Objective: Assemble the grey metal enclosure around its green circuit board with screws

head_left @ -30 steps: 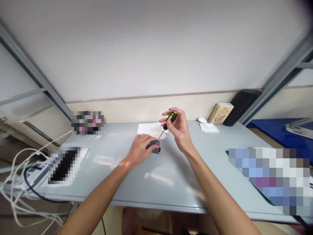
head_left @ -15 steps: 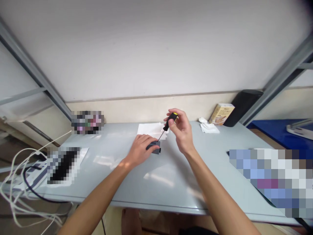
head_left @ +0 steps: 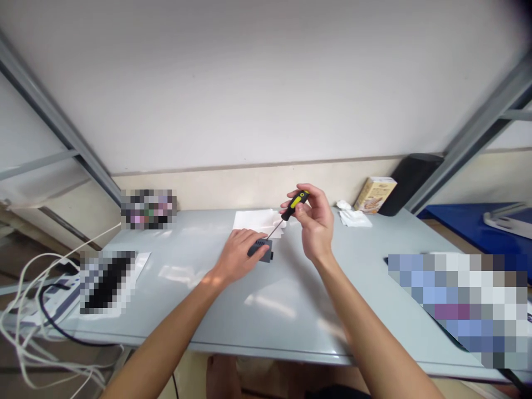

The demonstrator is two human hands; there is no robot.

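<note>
A small dark grey box with vent slots (head_left: 266, 255) sits on the desk, partly covered by my left hand (head_left: 240, 254). The thumb lies along its near side and the other fingers reach over its far side, gripping it. My right hand (head_left: 316, 220) is closed around the black and yellow handle of a screwdriver (head_left: 296, 205). The screwdriver slants down to the left, and its tip meets the far edge of the box beside my left fingertips. Exactly what the tip touches is too small to tell.
White paper sheets (head_left: 253, 219) lie just behind the box. Crumpled tissue (head_left: 354, 217), a yellowish carton (head_left: 375, 194) and a black cylinder (head_left: 411, 183) stand at the back right. White cables (head_left: 25, 310) tangle at the left edge of the grey desk (head_left: 187, 327). Several items are pixelated.
My right hand has shifted slightly right, and the screwdriver leans further over with its yellow handle marking turned into view. My left hand and the box stay nearly in place.
</note>
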